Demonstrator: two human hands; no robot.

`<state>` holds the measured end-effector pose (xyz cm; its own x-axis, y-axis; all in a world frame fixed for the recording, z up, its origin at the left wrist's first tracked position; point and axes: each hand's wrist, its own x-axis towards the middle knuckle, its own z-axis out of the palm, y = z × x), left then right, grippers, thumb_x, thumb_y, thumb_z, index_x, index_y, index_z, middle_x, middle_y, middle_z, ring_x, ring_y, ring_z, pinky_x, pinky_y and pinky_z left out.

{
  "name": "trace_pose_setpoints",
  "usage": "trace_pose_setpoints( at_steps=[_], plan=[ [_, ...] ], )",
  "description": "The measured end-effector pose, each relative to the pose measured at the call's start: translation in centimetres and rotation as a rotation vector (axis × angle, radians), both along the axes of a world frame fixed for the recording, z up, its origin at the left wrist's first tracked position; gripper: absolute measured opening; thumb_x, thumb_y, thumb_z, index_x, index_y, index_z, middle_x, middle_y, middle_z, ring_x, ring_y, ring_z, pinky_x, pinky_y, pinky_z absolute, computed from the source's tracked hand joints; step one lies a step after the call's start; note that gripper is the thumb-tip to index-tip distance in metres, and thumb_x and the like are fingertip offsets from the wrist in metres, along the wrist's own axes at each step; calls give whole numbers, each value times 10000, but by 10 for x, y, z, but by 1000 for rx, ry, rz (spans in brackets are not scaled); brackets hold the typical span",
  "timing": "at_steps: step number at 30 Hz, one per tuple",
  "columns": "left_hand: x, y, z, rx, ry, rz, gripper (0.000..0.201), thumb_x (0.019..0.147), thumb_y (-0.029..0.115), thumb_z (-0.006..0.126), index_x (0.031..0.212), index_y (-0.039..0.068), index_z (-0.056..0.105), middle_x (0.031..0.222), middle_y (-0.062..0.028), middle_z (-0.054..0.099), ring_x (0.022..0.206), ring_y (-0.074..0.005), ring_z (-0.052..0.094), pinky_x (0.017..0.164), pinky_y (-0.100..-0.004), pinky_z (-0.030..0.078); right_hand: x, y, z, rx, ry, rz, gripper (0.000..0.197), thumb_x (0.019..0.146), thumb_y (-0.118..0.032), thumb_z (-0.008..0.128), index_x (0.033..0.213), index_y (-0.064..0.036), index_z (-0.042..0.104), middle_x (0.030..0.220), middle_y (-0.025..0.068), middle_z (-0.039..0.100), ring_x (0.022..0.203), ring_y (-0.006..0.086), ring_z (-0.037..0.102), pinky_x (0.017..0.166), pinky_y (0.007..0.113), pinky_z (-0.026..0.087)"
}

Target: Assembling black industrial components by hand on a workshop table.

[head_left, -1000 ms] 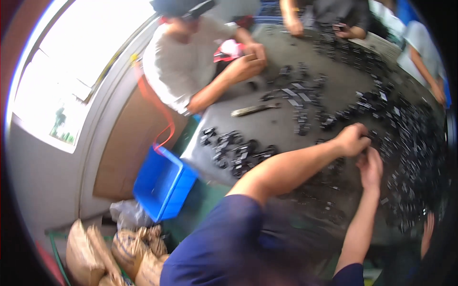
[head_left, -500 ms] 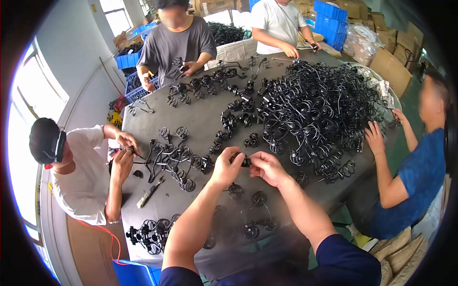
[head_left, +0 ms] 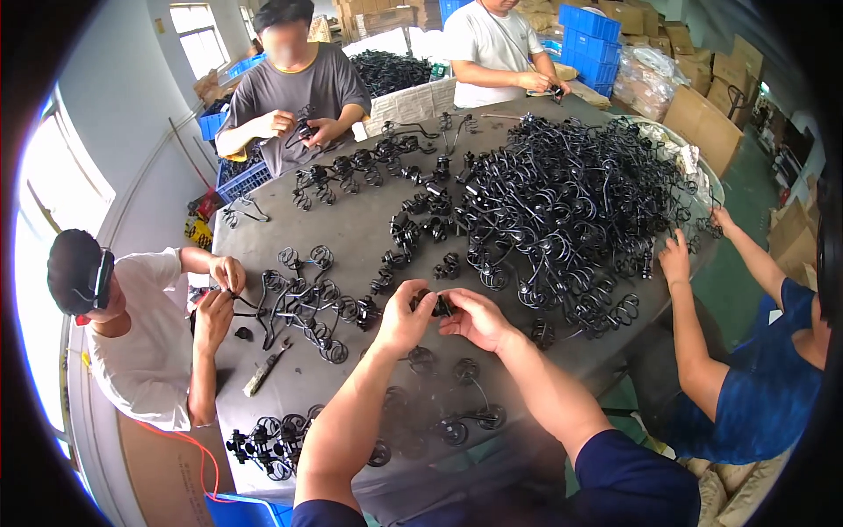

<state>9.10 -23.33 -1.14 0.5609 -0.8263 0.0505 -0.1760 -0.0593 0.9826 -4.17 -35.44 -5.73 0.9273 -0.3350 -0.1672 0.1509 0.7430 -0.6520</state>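
My left hand [head_left: 407, 318] is closed round a small black plastic part [head_left: 442, 306] above the middle of the table. The fingers of my right hand [head_left: 477, 318] pinch the same part from the other side, so much of it is hidden. Just beyond my hands lies a similar short black part [head_left: 447, 265] on the grey table top. Black coiled parts with thin rods [head_left: 479, 417] lie below my hands, partly behind my forearms.
A large heap of black coiled parts [head_left: 571, 202] covers the table's right side. More coils [head_left: 307, 299] and a pair of pliers [head_left: 266, 367] lie to the left. Co-workers [head_left: 140, 325] handle parts around the table. Blue crates [head_left: 590, 44] are stacked behind.
My view has shifted slightly, and my hands stay together on the black part. My right fingers now sit closer round it. The co-worker at the right has leaned and moved their arms.
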Motion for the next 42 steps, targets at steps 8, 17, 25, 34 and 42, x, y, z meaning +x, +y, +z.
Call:
trace_pose_setpoints(
  at_steps=[8,17,25,34,42],
  plan=[
    [-5,2,5,21,-428,-32,368,916,195,633,1197,-27,549,1017,-156,631,919,-200,622,757,-323,543,-1,6,3,-130,21,8,209,989,-195,530,1139,-59,586,979,49,622,804,157,630,714,324,555],
    [-9,7,21,65,44,-17,441,930,240,637,1243,-34,489,889,-95,624,644,-116,581,569,-267,499,1,13,8,-899,236,-413,143,914,-101,638,1037,-30,621,944,33,634,723,128,598,615,289,498],
    [3,9,30,28,242,138,415,913,180,629,1245,-41,511,873,-66,601,620,-97,522,500,-245,414,0,17,1,-1754,228,-543,155,763,-39,672,915,-60,650,1001,93,628,982,317,568,855,433,454],
    [3,16,37,51,301,96,418,898,182,618,1255,-10,515,910,-51,593,604,-91,485,492,-234,371,-1,20,11,-1582,114,-566,369,757,-62,703,1113,-38,606,1140,108,612,1078,300,568,937,389,464],
    [-3,19,27,46,230,-59,574,811,87,511,1366,-10,400,935,-54,577,752,-114,503,583,-234,399,-2,35,57,-1416,-61,-270,522,793,-41,729,1276,-18,534,1218,120,567,1007,203,616,812,307,531]
  ],
)
